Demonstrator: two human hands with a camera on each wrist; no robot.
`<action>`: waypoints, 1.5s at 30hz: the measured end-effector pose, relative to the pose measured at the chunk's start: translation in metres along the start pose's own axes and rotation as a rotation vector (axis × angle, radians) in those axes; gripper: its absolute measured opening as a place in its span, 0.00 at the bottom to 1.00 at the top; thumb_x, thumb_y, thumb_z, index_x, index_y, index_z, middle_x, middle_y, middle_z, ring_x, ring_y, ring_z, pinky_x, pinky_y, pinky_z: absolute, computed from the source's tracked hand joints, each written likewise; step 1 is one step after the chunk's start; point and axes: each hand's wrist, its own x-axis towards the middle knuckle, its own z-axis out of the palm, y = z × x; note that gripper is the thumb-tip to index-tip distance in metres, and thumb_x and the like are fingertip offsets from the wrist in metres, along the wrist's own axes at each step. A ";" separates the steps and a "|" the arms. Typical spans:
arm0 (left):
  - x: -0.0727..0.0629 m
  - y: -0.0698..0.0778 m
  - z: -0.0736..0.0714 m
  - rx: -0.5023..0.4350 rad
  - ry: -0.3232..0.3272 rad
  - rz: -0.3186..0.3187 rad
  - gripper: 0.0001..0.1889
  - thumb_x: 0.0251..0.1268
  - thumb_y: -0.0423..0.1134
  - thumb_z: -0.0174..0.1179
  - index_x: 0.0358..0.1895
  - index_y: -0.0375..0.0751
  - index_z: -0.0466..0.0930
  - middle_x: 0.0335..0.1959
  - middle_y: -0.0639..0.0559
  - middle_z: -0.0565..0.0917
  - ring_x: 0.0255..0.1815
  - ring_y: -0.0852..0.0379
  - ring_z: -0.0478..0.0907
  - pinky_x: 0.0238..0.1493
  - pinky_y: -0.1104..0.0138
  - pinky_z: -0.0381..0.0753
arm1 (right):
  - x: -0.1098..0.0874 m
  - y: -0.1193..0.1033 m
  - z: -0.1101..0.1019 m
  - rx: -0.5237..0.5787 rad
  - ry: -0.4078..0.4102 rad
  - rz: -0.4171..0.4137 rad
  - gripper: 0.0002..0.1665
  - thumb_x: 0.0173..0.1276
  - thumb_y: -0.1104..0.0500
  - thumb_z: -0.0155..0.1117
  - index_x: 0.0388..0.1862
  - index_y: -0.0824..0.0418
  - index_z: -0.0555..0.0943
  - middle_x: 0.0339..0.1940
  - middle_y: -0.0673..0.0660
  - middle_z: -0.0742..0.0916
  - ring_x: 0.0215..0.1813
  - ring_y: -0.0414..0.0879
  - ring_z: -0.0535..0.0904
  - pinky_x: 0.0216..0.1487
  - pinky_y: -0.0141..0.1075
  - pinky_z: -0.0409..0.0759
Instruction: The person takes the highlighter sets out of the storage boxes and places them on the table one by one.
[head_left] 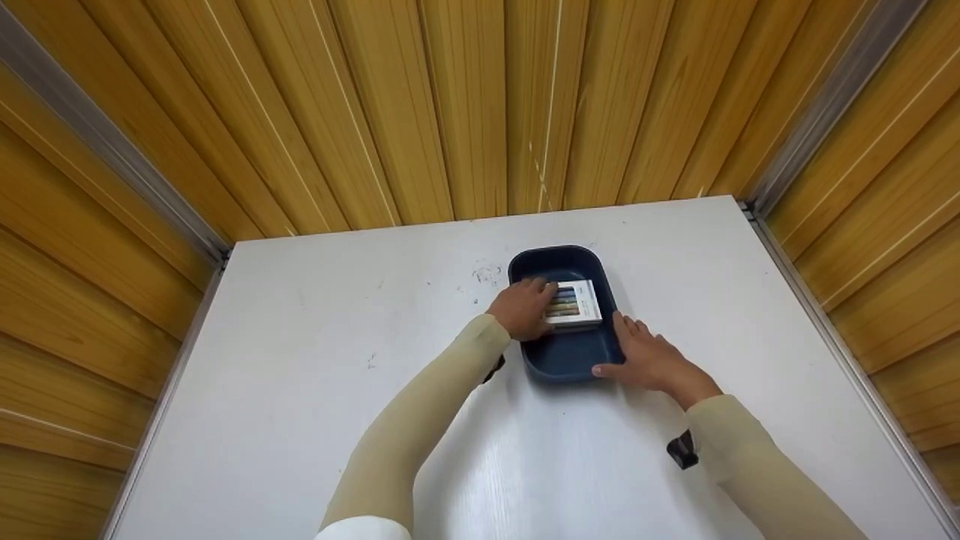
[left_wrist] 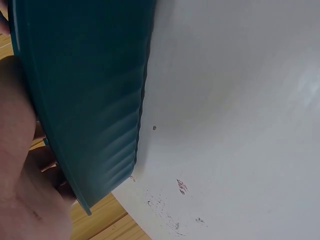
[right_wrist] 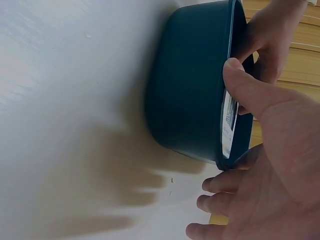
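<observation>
In a tub point(head_left: 571, 358), the left hand point(head_left: 523, 309) is gripping a box point(head_left: 588, 303); the right hand point(head_left: 651, 360), fingers spread, is touching the rim point(head_left: 607, 280).

a marked white desk point(head_left: 322, 322) lies beneath the hands point(head_left: 649, 358); wood-grained walls point(head_left: 465, 112) with grey rails point(head_left: 821, 120) rise beyond and beside them.

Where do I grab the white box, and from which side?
Perhaps grip the white box by its near and far edges, from above: the blue bin walls it in, but room shows beside both; the left hand covers the box's left end.
</observation>
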 end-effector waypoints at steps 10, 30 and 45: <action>-0.002 0.000 -0.001 0.006 0.008 0.020 0.37 0.62 0.56 0.61 0.72 0.49 0.59 0.65 0.48 0.71 0.66 0.52 0.70 0.65 0.59 0.74 | 0.000 -0.001 -0.003 -0.049 0.010 -0.023 0.65 0.63 0.33 0.61 0.77 0.71 0.40 0.77 0.74 0.49 0.78 0.69 0.42 0.74 0.65 0.44; -0.011 0.000 -0.018 0.050 0.042 0.053 0.36 0.62 0.56 0.61 0.71 0.50 0.60 0.65 0.49 0.71 0.65 0.53 0.71 0.66 0.60 0.73 | -0.003 0.005 -0.010 -0.034 -0.026 -0.033 0.68 0.59 0.30 0.62 0.78 0.67 0.38 0.78 0.73 0.46 0.78 0.69 0.38 0.74 0.65 0.40; -0.020 0.002 -0.030 0.090 0.060 0.076 0.36 0.63 0.57 0.60 0.71 0.50 0.60 0.65 0.50 0.70 0.66 0.53 0.70 0.67 0.61 0.72 | -0.001 0.008 -0.009 -0.067 0.016 -0.081 0.63 0.63 0.35 0.61 0.78 0.68 0.40 0.78 0.72 0.47 0.78 0.70 0.42 0.71 0.69 0.43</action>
